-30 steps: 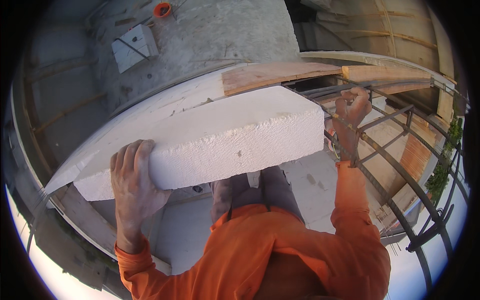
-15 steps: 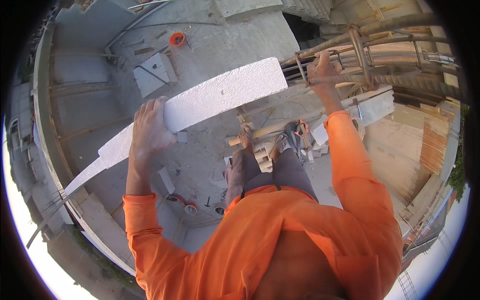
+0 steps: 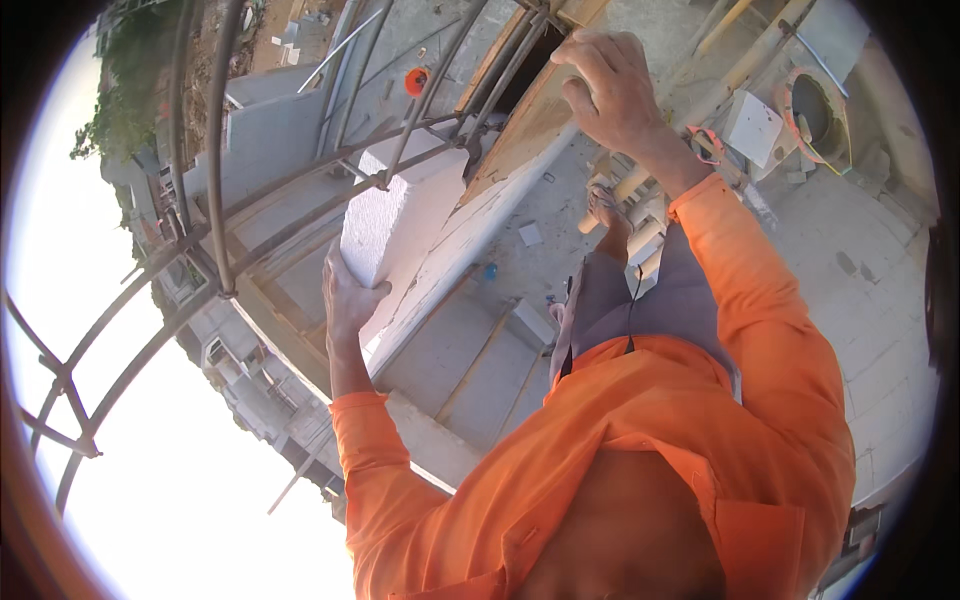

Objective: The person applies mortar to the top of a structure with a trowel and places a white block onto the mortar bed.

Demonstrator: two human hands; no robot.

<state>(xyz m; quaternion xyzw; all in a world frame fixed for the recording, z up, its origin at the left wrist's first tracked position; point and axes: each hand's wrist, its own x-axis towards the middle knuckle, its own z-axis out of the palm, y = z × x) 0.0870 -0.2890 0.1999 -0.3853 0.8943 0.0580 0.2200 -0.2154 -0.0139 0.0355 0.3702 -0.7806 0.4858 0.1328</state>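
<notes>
A white, rough-faced building block stands tilted at the near end of a wall, behind thin steel rebar. My left hand grips its lower near edge, thumb on the side face and fingers on the far side. The pale wall runs away from the block beside a wooden board. My right hand hangs in the air near the board's far end, fingers curled and thumb apart, with nothing visible in it.
Rebar bars cross the upper left. Far below lie an orange bucket and a loose block. My foot is by wooden poles. A round tub and a white block are at right.
My view has swung left along the rebar. The block, earlier held out across the view, is now at the rebar, with my left hand still on it. My right hand has let go of the rebar.
</notes>
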